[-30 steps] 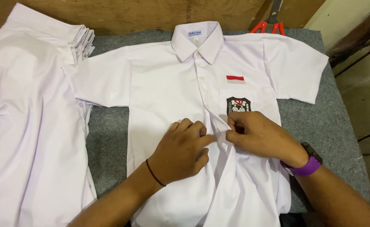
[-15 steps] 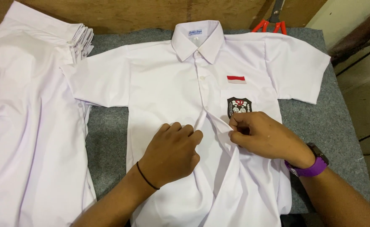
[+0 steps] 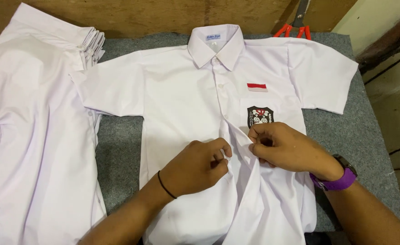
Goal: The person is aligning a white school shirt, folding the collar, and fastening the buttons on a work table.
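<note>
Counted: one white shirt [image 3: 182, 100] laid flat, one stack of white shirts [image 3: 32, 127], one pair of red-handled scissors [image 3: 295, 27], two hands.

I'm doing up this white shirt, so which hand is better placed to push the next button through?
Probably the left hand: its fingertips pinch the shirt placket edge at the button line, while the right hand grips the lifted overlapping edge.

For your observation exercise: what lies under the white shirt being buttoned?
Grey felt table cover shows around the white shirt. Directly beneath, the shirt and both hands hide everything.
</note>
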